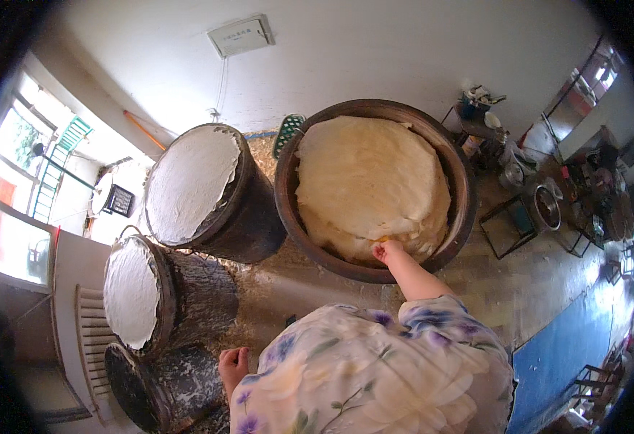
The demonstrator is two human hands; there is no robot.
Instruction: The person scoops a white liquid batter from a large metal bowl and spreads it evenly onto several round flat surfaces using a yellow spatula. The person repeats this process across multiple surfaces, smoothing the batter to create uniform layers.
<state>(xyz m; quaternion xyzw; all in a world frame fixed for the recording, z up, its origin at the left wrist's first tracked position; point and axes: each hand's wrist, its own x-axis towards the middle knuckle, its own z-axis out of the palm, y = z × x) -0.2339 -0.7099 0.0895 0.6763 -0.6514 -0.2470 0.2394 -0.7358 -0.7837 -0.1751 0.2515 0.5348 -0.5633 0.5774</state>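
A stack of thin, pale-yellow flatbread sheets (365, 173) fills most of a wide, round, brown basin (464, 200). Over the basin's near rim reaches my right hand (387, 251), its fingers curled on the stack's front edge and appearing to pinch it. A small yellow-orange patch shows just beyond the fingertips; what it is I cannot tell. Low at my left side, my left hand (234, 364) is closed in a fist, with nothing visible in it. Nearest to that hand is a dark, weathered drum (192, 377).
Two drums on the left have white batter-like layers (195, 184) (131, 293) on their tops. A green perforated basket (288, 135) stands behind the basin. Right of it are a metal-framed stand (506, 225), a metal bowl (547, 207) and a cluttered small table (471, 122). Windows (18, 179) line the left.
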